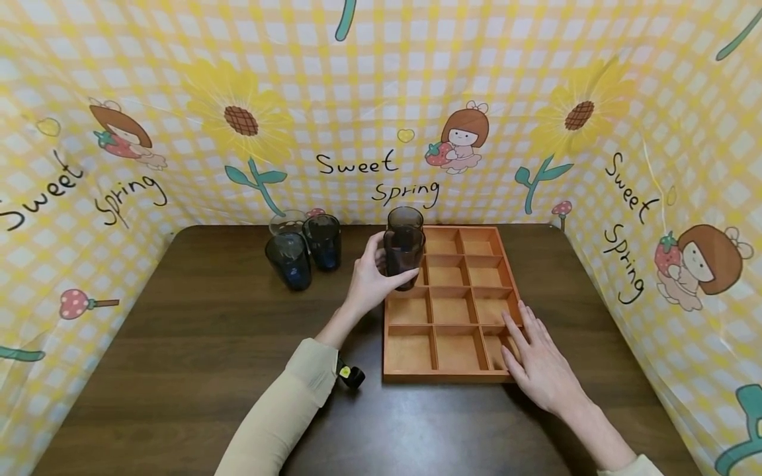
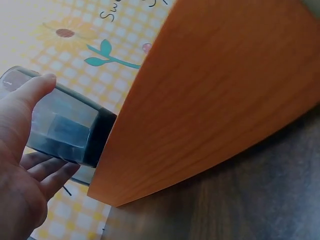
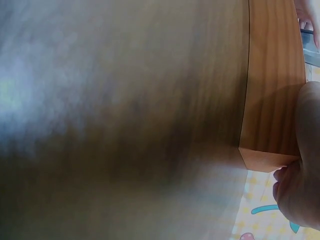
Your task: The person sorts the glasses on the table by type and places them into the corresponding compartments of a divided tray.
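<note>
My left hand (image 1: 375,274) grips a dark tinted drinking glass (image 1: 405,248) between thumb and fingers, at the left side of the wooden compartment tray (image 1: 411,378). In the left wrist view, the glass (image 2: 67,120) has its dark base by the tray's rim, partly hidden behind it. Another tinted glass (image 1: 406,215) shows just behind the held one; its lower part is hidden. My right hand (image 1: 544,363) rests on the tray's right edge near the front corner, fingers spread and reaching over the rim. In the right wrist view, the tray's outer wall (image 3: 272,90) lies beside that hand.
Left of the tray, toward the back of the dark wooden table (image 1: 196,344), stand a blue-tinted glass (image 1: 289,261), a second dark glass (image 1: 322,242) and a paler glass (image 1: 286,221) partly behind them. A yellow checked cloth (image 1: 333,132) encloses the back and sides.
</note>
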`<state>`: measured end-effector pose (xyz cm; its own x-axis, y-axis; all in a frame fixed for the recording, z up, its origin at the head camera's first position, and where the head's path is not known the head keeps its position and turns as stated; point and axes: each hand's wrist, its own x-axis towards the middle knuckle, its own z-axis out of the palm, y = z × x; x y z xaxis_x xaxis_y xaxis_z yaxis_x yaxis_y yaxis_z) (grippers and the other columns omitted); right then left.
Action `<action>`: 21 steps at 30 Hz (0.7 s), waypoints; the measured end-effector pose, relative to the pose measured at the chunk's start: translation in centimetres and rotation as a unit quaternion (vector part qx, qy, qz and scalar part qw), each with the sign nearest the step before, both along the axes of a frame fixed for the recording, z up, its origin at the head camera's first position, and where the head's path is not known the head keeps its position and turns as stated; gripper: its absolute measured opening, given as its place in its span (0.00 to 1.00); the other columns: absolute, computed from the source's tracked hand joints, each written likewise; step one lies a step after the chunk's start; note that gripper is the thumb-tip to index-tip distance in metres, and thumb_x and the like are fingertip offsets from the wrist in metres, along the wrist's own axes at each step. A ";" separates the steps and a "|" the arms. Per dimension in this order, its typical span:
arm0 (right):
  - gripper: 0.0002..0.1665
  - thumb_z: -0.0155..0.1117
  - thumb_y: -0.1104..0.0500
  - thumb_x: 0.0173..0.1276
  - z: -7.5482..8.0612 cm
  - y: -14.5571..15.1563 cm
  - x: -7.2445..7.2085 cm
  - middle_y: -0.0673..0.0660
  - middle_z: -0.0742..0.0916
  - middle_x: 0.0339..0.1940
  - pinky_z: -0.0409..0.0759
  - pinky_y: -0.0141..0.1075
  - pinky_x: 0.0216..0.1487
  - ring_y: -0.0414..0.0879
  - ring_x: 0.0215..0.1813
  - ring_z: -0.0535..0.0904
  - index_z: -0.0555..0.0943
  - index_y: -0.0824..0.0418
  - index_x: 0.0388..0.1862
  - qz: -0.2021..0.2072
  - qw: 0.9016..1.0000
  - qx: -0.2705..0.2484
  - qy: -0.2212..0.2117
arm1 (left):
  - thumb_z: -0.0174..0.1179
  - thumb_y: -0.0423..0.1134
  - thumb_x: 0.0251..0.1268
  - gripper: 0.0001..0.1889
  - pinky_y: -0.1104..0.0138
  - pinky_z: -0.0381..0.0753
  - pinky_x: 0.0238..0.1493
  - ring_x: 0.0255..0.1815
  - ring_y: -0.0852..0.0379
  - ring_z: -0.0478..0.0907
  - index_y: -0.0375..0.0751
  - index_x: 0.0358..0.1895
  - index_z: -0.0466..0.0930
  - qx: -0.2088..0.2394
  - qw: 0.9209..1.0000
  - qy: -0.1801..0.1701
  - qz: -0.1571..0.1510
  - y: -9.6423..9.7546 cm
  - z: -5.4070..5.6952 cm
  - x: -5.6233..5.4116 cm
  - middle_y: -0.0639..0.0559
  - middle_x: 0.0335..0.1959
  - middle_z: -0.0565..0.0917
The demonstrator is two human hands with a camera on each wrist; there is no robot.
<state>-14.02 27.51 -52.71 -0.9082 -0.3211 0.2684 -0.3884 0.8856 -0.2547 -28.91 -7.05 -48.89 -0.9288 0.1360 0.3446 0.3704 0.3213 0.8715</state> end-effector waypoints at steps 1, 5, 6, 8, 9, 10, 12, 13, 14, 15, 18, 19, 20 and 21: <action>0.40 0.62 0.53 0.84 0.0 0.0 0.0 0.75 0.60 0.90 0.25 0.24 0.88 0.73 0.87 0.61 0.64 0.65 0.88 0.001 1.000 -0.001 0.001 | 0.84 0.44 0.60 0.47 0.47 0.91 0.58 0.54 0.43 0.93 0.49 0.79 0.67 -0.001 1.000 0.001 0.001 0.1 -0.1 -0.1 0.39 0.56 0.93; 0.40 0.62 0.54 0.84 -0.2 0.1 0.1 0.75 0.60 0.90 0.27 0.25 0.89 0.71 0.88 0.60 0.64 0.65 0.88 0.001 1.000 -0.001 0.005 | 0.84 0.43 0.61 0.47 0.47 0.91 0.58 0.55 0.41 0.92 0.47 0.79 0.65 0.002 1.000 0.010 0.005 0.3 -0.2 -0.5 0.37 0.57 0.92; 0.40 0.62 0.54 0.84 -0.2 0.1 0.1 0.75 0.60 0.90 0.27 0.25 0.89 0.71 0.88 0.60 0.64 0.65 0.88 0.001 1.000 -0.002 0.005 | 0.84 0.43 0.61 0.47 0.46 0.91 0.59 0.56 0.41 0.92 0.46 0.79 0.65 0.002 1.000 0.012 0.007 0.3 -0.2 -0.6 0.37 0.58 0.91; 0.40 0.62 0.54 0.84 -0.1 0.1 0.0 0.75 0.60 0.90 0.27 0.26 0.89 0.71 0.88 0.60 0.64 0.65 0.88 0.000 1.000 -0.002 0.002 | 0.83 0.44 0.62 0.47 0.46 0.90 0.61 0.59 0.40 0.91 0.46 0.80 0.63 0.004 1.000 0.012 0.010 0.4 -0.1 -0.9 0.37 0.61 0.88; 0.40 0.62 0.54 0.84 -0.1 0.1 0.0 0.74 0.60 0.90 0.28 0.27 0.90 0.71 0.88 0.60 0.64 0.64 0.88 -0.001 1.000 -0.002 0.001 | 0.83 0.44 0.62 0.47 0.45 0.90 0.62 0.60 0.40 0.90 0.45 0.80 0.63 0.004 1.000 0.011 0.012 0.4 -0.2 -1.0 0.37 0.63 0.87; 0.40 0.62 0.54 0.84 -0.1 0.1 0.0 0.74 0.60 0.90 0.29 0.28 0.90 0.71 0.88 0.60 0.64 0.64 0.88 -0.002 1.000 -0.002 0.000 | 0.83 0.44 0.62 0.48 0.45 0.89 0.62 0.61 0.40 0.89 0.45 0.80 0.62 0.004 1.000 0.009 0.013 0.5 -0.2 -1.1 0.37 0.64 0.85; 0.40 0.62 0.54 0.84 -0.1 0.1 0.0 0.74 0.60 0.90 0.31 0.30 0.91 0.71 0.88 0.61 0.64 0.64 0.88 -0.003 1.000 -0.002 0.000 | 0.83 0.44 0.62 0.48 0.45 0.88 0.63 0.62 0.39 0.88 0.45 0.80 0.61 -0.001 1.000 0.005 0.015 0.5 -0.3 -1.1 0.38 0.66 0.83; 0.40 0.62 0.54 0.84 -0.1 0.1 0.0 0.74 0.60 0.90 0.31 0.30 0.92 0.71 0.88 0.61 0.64 0.64 0.88 -0.003 1.000 -0.002 0.000 | 0.83 0.44 0.62 0.48 0.44 0.88 0.63 0.62 0.39 0.87 0.44 0.80 0.61 -0.003 1.000 0.003 0.014 0.5 -0.3 -1.2 0.38 0.66 0.82; 0.40 0.62 0.54 0.84 -0.1 0.1 0.0 0.74 0.60 0.90 0.32 0.30 0.92 0.71 0.88 0.61 0.65 0.64 0.88 -0.003 1.000 -0.002 0.001 | 0.83 0.44 0.62 0.49 0.44 0.88 0.62 0.62 0.39 0.87 0.44 0.80 0.61 -0.005 1.000 0.003 0.014 0.5 -0.4 -1.2 0.37 0.66 0.82; 0.40 0.62 0.54 0.84 -0.1 0.1 0.0 0.74 0.60 0.90 0.32 0.31 0.92 0.71 0.88 0.61 0.65 0.64 0.88 -0.003 1.000 -0.001 0.001 | 0.83 0.44 0.61 0.49 0.44 0.88 0.62 0.61 0.39 0.87 0.43 0.80 0.61 -0.008 1.000 0.003 0.013 0.5 -0.4 -1.2 0.37 0.66 0.82; 0.40 0.62 0.54 0.83 -0.2 0.2 0.0 0.74 0.60 0.90 0.33 0.32 0.93 0.71 0.88 0.61 0.65 0.64 0.88 -0.002 1.000 -0.001 0.002 | 0.83 0.43 0.61 0.48 0.45 0.87 0.61 0.61 0.39 0.85 0.41 0.79 0.62 -0.020 1.000 0.004 0.016 0.6 -0.6 -1.2 0.37 0.65 0.80; 0.40 0.62 0.54 0.84 -0.2 0.2 0.0 0.74 0.60 0.91 0.35 0.34 0.93 0.71 0.88 0.60 0.64 0.64 0.88 -0.003 1.000 -0.001 0.001 | 0.83 0.43 0.61 0.48 0.45 0.87 0.61 0.61 0.39 0.84 0.40 0.79 0.63 -0.023 1.000 0.005 0.017 0.6 -0.6 -1.2 0.36 0.65 0.79; 0.40 0.62 0.54 0.84 -0.2 0.2 0.0 0.73 0.60 0.91 0.37 0.35 0.94 0.71 0.88 0.60 0.64 0.64 0.88 -0.003 1.000 -0.001 0.001 | 0.83 0.43 0.61 0.48 0.45 0.87 0.61 0.61 0.39 0.83 0.40 0.79 0.63 -0.026 0.999 0.004 0.019 0.6 -0.6 -1.2 0.36 0.65 0.79; 0.40 0.62 0.54 0.84 -0.2 0.2 0.0 0.73 0.60 0.91 0.38 0.37 0.94 0.71 0.88 0.60 0.64 0.64 0.88 -0.004 1.000 0.000 0.001 | 0.83 0.44 0.60 0.48 0.45 0.87 0.61 0.62 0.39 0.83 0.40 0.79 0.63 -0.029 0.999 0.004 0.021 0.6 -0.7 -1.2 0.36 0.66 0.78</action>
